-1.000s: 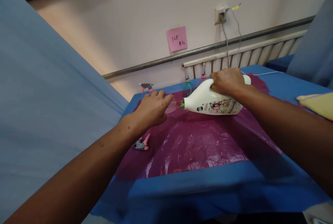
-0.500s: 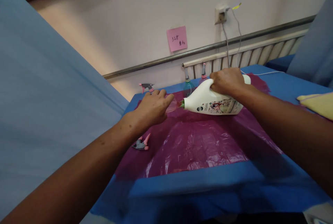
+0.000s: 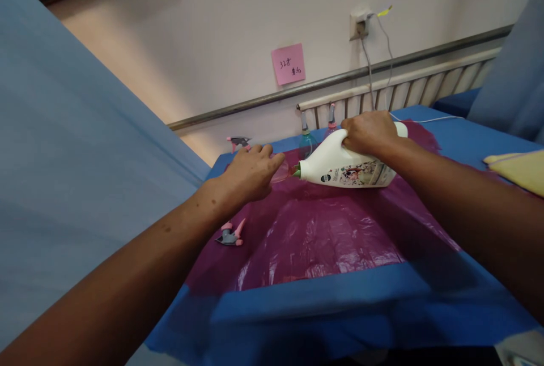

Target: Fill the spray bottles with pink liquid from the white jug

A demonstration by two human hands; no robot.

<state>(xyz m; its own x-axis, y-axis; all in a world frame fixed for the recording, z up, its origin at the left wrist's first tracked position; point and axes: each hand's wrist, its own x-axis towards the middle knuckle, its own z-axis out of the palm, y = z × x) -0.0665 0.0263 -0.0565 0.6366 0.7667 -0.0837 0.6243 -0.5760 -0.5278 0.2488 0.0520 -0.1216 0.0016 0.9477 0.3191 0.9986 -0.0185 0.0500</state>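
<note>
My right hand [image 3: 369, 132] grips the handle of a white detergent jug [image 3: 346, 166] that is tipped on its side, spout pointing left. The spout meets the mouth of a small clear pinkish bottle [image 3: 281, 172], which my left hand [image 3: 250, 173] holds, mostly covering it. Both are above a purple plastic sheet [image 3: 323, 230] spread over a blue-covered table [image 3: 323, 309].
A grey-and-pink spray head [image 3: 229, 234] lies on the sheet near my left forearm; another [image 3: 239, 141] sits at the table's far left corner. Two clear spray bottles [image 3: 307, 138] stand behind the jug by a railing. A yellow cloth [image 3: 516, 169] lies at right. Blue fabric fills the left.
</note>
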